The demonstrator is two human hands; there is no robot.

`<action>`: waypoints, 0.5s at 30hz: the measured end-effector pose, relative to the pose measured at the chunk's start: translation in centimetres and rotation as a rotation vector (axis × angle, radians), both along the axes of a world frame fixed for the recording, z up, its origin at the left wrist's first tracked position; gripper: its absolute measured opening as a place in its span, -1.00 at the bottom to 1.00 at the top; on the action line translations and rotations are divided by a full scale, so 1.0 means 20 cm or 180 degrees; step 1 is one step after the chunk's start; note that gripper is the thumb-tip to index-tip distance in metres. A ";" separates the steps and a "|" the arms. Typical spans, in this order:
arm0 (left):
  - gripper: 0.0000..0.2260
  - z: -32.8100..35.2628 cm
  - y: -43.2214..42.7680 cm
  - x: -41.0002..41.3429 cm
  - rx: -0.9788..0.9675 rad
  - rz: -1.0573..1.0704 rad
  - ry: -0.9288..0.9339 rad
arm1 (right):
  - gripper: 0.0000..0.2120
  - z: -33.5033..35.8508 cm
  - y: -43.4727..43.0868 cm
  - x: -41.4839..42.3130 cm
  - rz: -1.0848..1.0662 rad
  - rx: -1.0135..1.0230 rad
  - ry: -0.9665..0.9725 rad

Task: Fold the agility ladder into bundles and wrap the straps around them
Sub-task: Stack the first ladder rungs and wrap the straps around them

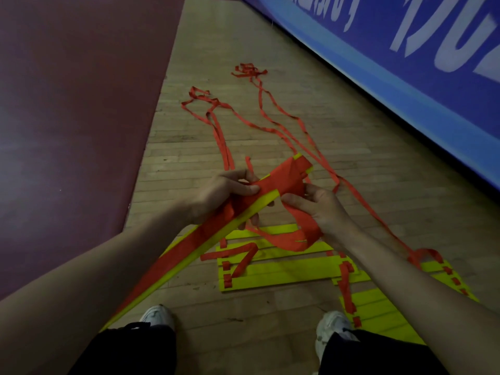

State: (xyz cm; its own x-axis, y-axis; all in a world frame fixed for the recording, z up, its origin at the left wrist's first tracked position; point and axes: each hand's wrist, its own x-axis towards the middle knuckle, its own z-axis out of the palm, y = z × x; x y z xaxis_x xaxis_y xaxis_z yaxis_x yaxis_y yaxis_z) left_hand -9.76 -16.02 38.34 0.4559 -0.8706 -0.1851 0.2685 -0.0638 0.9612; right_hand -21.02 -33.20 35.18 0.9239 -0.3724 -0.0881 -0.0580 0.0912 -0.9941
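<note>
Left hand (227,196) on bundle (285,176), straps (223,148) beyond

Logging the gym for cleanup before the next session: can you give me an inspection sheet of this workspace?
Surface: wooden floor, plank boards.
Job's things: rung bundle held up, partly wrapped in red strap; yellow rungs lie flat on the floor by the feet; loose straps trail away across the floor, tangled at the far end.
Clutter: nothing seen.
Hands: left hand grips the bundle; right hand holds a strap loop.
Cables: nothing seen.
Surroundings: maroon flooring on the left; blue banner with white lettering on the right; white shoes below.
</note>
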 end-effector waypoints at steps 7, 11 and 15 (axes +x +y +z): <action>-0.96 -0.02 0.01 0.00 -0.0141 -0.0095 0.0250 | -0.80 0.05 0.03 -0.01 0.0509 0.0325 -0.0060; -0.90 -0.01 0.00 0.00 -0.0133 -0.0244 0.0323 | -0.83 0.06 0.05 -0.01 0.0408 0.0311 -0.0177; -0.84 -0.06 0.00 0.03 0.0117 -0.0490 0.0501 | -0.67 0.08 0.03 -0.03 0.0648 0.0498 -0.0213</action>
